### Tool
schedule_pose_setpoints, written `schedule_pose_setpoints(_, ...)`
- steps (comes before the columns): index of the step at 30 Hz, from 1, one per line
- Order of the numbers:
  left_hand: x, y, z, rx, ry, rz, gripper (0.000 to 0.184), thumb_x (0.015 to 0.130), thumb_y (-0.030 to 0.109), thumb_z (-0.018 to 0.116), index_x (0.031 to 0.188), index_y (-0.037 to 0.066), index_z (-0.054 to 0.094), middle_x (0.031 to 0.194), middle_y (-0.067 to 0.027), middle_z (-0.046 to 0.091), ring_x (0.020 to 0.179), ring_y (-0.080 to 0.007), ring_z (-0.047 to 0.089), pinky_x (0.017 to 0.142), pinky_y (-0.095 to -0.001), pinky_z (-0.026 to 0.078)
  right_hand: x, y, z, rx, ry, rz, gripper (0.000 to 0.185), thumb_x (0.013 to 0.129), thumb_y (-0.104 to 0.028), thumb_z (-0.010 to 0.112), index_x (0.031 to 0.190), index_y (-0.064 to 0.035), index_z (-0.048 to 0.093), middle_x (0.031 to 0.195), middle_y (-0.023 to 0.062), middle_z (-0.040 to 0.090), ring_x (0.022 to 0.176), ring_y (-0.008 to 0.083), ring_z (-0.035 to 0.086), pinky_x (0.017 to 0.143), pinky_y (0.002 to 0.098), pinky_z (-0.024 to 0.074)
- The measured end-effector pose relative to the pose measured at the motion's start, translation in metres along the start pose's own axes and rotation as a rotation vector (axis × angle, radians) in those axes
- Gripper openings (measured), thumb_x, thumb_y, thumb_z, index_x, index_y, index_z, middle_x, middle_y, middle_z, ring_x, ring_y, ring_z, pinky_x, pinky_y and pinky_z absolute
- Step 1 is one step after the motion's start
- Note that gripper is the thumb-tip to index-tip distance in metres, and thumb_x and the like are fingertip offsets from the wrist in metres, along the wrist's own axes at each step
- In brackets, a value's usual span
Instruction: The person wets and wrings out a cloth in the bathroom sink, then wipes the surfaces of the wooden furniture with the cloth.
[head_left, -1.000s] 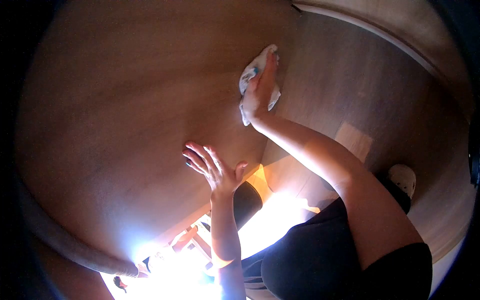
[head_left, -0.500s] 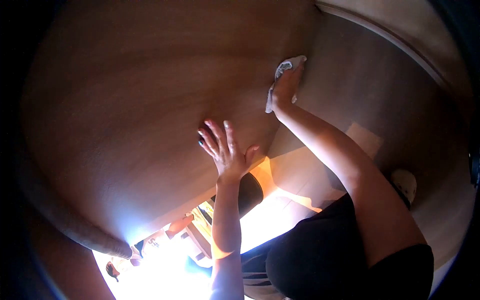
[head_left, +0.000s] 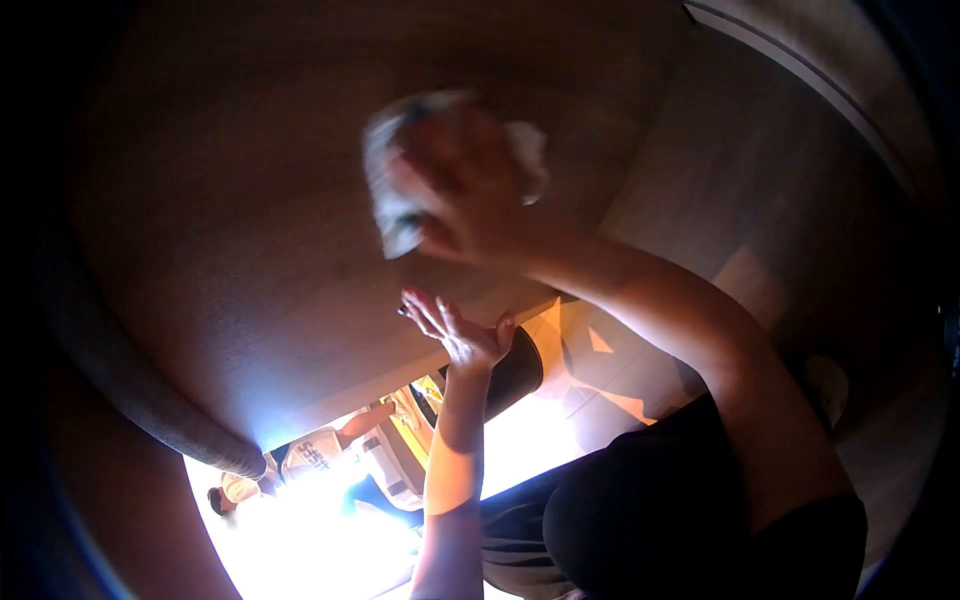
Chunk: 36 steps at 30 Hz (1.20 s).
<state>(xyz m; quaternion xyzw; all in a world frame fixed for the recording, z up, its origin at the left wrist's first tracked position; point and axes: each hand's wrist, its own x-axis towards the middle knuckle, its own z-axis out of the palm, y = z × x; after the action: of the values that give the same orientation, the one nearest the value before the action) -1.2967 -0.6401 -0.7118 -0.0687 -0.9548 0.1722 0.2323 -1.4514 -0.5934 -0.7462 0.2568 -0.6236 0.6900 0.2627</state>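
Observation:
My right hand [head_left: 465,180], blurred by motion, is closed on a pale cloth [head_left: 382,185] and lies across the upper middle of the view. White edges of the cloth stick out on both sides of the fingers. Behind it stretches a broad brown panel [head_left: 220,220]; whether the cloth presses on it I cannot tell. Below is my left hand [head_left: 465,335], its fingers stretched out and thumb apart, holding nothing. It is close to the panel's lower part, and contact there is unclear.
A grey padded roll [head_left: 150,390] runs along the panel's left edge. At lower left, in strong glare, another person [head_left: 310,455] in a light shirt is partly visible. A dark rounded object [head_left: 515,370] stands behind my left wrist. A curved rim [head_left: 800,70] borders the upper right.
My right hand has swept left across the panel with the cloth, from near the corner to the middle. My left hand has dropped slightly and tilted, its fingers still apart.

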Motion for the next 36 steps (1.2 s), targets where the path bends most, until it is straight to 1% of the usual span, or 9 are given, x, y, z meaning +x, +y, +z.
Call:
schedule_pose_setpoints(2, 0.0, -0.001, -0.008, 0.012, 0.008, 0.002, 0.079, 0.082, 0.054, 0.039, 0.136, 0.008, 0.006, 0.138, -0.0267, 0.001, 0.128, -0.0419, 0.001, 0.102, -0.0513, 0.003, 0.025, -0.026, -0.008, 0.252, -0.212, -0.201, 0.069, 0.068, -0.037, 0.065, 0.13, -0.0292, 0.034, 0.139, 0.0032, 0.024, 0.125, 0.0401, 0.021, 0.097, 0.0556, 0.0201)
schedule_pose_setpoints(5, 0.004, 0.0, -0.01, 0.023, 0.027, 0.048, 0.079, 0.082, 0.053, 0.038, 0.136, 0.007, 0.004, 0.138, -0.0273, -0.002, 0.128, -0.0421, -0.002, 0.102, -0.0521, 0.002, 0.022, -0.038, 0.003, 0.503, -0.334, -0.391, 0.064, 0.076, -0.021, 0.058, 0.132, -0.03, 0.028, 0.139, 0.0, 0.023, 0.129, 0.0304, 0.018, 0.102, 0.0535, 0.0166)
schedule_pose_setpoints(12, -0.031, 0.015, -0.001, 0.017, -0.227, -0.032, 0.081, 0.08, 0.038, 0.049, 0.136, 0.007, 0.001, 0.138, -0.0282, -0.007, 0.128, -0.0437, -0.006, 0.099, -0.0573, -0.001, 0.009, -0.002, -0.009, 0.536, -0.505, -0.583, 0.065, 0.075, -0.027, 0.057, 0.132, -0.0318, 0.027, 0.139, -0.0048, 0.024, 0.129, 0.0236, 0.018, 0.105, 0.0494, 0.0138)
schedule_pose_setpoints(17, -0.017, 0.019, 0.005, -0.011, -0.213, -0.107, 0.078, 0.078, 0.035, 0.053, 0.134, -0.001, 0.012, 0.134, -0.0352, 0.005, 0.125, -0.0504, 0.002, 0.097, -0.0605, 0.002, -0.025, 0.051, -0.026, -0.214, -0.133, -0.237, 0.058, 0.071, -0.044, 0.055, 0.125, -0.0289, 0.041, 0.136, 0.0071, 0.028, 0.126, 0.0308, 0.023, 0.099, 0.0499, 0.0194)
schedule_pose_setpoints(19, -0.017, 0.023, 0.009, -0.028, -0.211, -0.115, 0.078, 0.078, 0.035, 0.053, 0.134, 0.0, 0.012, 0.134, -0.0351, 0.005, 0.125, -0.0501, 0.002, 0.097, -0.0601, 0.002, -0.046, 0.07, -0.028, -0.16, -0.085, 0.055, 0.053, 0.083, -0.033, 0.046, 0.132, -0.0221, 0.029, 0.139, 0.0131, 0.02, 0.129, 0.0343, 0.015, 0.1, 0.0513, 0.0173)
schedule_pose_setpoints(25, -0.026, 0.029, 0.019, -0.045, -0.216, -0.144, 0.074, 0.08, 0.033, 0.049, 0.136, 0.005, 0.009, 0.138, -0.0287, 0.001, 0.128, -0.0443, 0.0, 0.099, -0.0575, 0.004, -0.078, 0.097, -0.024, 0.036, 0.192, 0.617, 0.055, 0.086, -0.019, 0.034, 0.132, 0.0035, 0.014, 0.138, 0.0227, 0.015, 0.129, 0.0368, 0.01, 0.105, 0.0412, 0.0117)
schedule_pose_setpoints(30, -0.031, 0.031, 0.022, -0.095, -0.21, -0.166, 0.072, 0.081, 0.033, 0.049, 0.135, 0.006, 0.01, 0.139, -0.0262, 0.004, 0.128, -0.0427, 0.003, 0.1, -0.0559, 0.005, -0.079, 0.111, -0.007, 0.168, 0.413, 1.151, 0.051, 0.087, -0.014, 0.026, 0.134, -0.0005, 0.012, 0.139, 0.0193, 0.015, 0.129, 0.0274, 0.017, 0.104, 0.0333, 0.0161)
schedule_pose_setpoints(33, -0.033, 0.034, 0.025, -0.122, -0.203, -0.18, 0.071, 0.081, 0.034, 0.049, 0.136, 0.007, 0.011, 0.139, -0.0251, 0.007, 0.129, -0.0419, 0.005, 0.1, -0.0558, 0.006, -0.078, 0.123, 0.0, 0.274, 0.541, 1.219, 0.052, 0.086, -0.015, 0.024, 0.135, -0.0046, 0.013, 0.135, 0.0152, 0.025, 0.122, 0.0239, 0.029, 0.101, 0.0307, 0.022)
schedule_pose_setpoints(36, -0.033, 0.036, 0.027, -0.136, -0.196, -0.171, 0.07, 0.081, 0.035, 0.048, 0.135, 0.008, 0.013, 0.139, -0.0255, 0.008, 0.128, -0.0422, 0.006, 0.1, -0.0562, 0.007, -0.078, 0.129, 0.001, 0.566, 0.698, 1.345, 0.048, 0.09, -0.014, 0.028, 0.135, -0.0033, 0.013, 0.138, 0.0177, 0.019, 0.125, 0.0273, 0.026, 0.104, 0.032, 0.0182)
